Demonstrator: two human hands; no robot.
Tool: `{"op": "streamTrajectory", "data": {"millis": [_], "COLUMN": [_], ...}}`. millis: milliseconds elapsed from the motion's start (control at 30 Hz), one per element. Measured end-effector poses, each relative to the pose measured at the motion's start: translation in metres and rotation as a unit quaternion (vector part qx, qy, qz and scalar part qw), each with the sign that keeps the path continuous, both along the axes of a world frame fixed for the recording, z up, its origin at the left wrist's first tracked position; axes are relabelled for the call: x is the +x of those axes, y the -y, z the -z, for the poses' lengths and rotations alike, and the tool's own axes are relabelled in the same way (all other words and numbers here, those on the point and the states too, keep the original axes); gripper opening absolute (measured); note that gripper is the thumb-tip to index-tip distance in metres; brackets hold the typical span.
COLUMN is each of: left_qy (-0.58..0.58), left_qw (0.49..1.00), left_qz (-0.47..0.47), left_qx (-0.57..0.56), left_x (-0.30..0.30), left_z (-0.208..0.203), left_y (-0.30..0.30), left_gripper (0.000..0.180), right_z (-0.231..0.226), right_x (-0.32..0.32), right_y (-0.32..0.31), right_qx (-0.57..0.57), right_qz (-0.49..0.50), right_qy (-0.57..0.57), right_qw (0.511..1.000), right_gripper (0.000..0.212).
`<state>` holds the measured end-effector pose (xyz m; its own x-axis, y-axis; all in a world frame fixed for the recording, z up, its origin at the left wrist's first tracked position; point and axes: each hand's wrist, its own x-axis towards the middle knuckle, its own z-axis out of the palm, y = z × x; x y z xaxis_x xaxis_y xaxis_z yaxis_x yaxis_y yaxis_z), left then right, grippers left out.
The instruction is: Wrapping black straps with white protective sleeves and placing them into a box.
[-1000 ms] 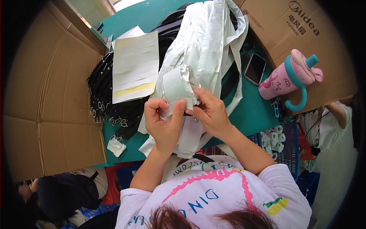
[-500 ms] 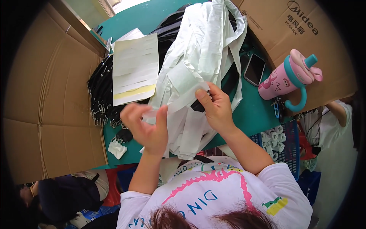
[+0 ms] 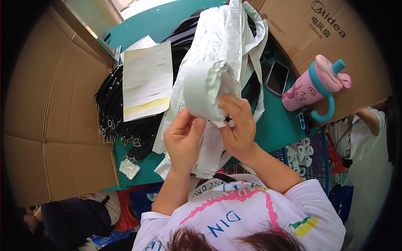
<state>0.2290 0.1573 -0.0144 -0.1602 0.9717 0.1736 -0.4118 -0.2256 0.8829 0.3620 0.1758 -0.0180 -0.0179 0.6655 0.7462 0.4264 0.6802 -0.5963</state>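
Note:
A white strip of paper-like material (image 3: 201,90) is bent round into a wide loop above the table, with a crinkled right edge. My left hand (image 3: 184,136) pinches its lower end between thumb and fingertips. My right hand (image 3: 238,125) is closed on the loop's right side, its fingers curled against the inner face. Beneath both hands lies a long heap of white strips and sheeting (image 3: 220,37), running away from me. A small dark bit shows by my right fingertips, too small to name.
Left of the heap, a cream sheet with pale strips (image 3: 146,79) rests on black straps with metal clips (image 3: 111,92). A crumpled white tissue (image 3: 129,168) lies near the front edge. On the right are a phone (image 3: 277,78), a pink tumbler (image 3: 312,85) and cardboard (image 3: 289,25).
The strip, stretched flat between my hands before, is now curled into a loop. My left hand has moved right and closed on its end; my right hand has turned inward and lower.

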Motion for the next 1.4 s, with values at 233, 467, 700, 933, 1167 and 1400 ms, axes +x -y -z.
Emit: {"op": "streamTrajectory", "data": {"millis": [233,467,700,933,1167,1400], "left_qy": [0.134,0.054,0.069,0.038,-0.020,0.049], "left_qw": [0.978,0.981,0.969,0.968,0.964,0.987], "left_qz": [0.157,0.189,0.228,0.243,0.247,0.153], "left_qx": [0.031,0.005,0.070,0.048,0.100,0.016], "left_x": [-0.023,-0.038,-0.041,-0.060,-0.072,-0.035], "left_z": [0.015,0.015,-0.001,-0.003,-0.002,-0.023], "left_y": [-0.008,-0.006,-0.009,-0.011,-0.017,-0.014], "left_gripper": [0.076,0.107,0.105,0.101,0.101,0.088], "right_z": [-0.027,-0.033,-0.051,-0.045,-0.048,-0.044], "right_x": [0.009,0.011,0.003,-0.005,-0.012,-0.008], "right_y": [-0.001,-0.003,0.006,0.011,0.007,-0.006], "right_qx": [0.002,0.027,-0.125,-0.159,-0.072,-0.050], "right_qz": [-0.188,-0.220,-0.264,-0.235,-0.217,-0.147], "right_qy": [0.023,0.022,-0.018,-0.038,0.025,0.006], "right_qw": [0.982,0.975,0.956,0.958,0.973,0.988], "right_gripper": [0.042,0.064,0.071,0.073,0.039,0.031]}}
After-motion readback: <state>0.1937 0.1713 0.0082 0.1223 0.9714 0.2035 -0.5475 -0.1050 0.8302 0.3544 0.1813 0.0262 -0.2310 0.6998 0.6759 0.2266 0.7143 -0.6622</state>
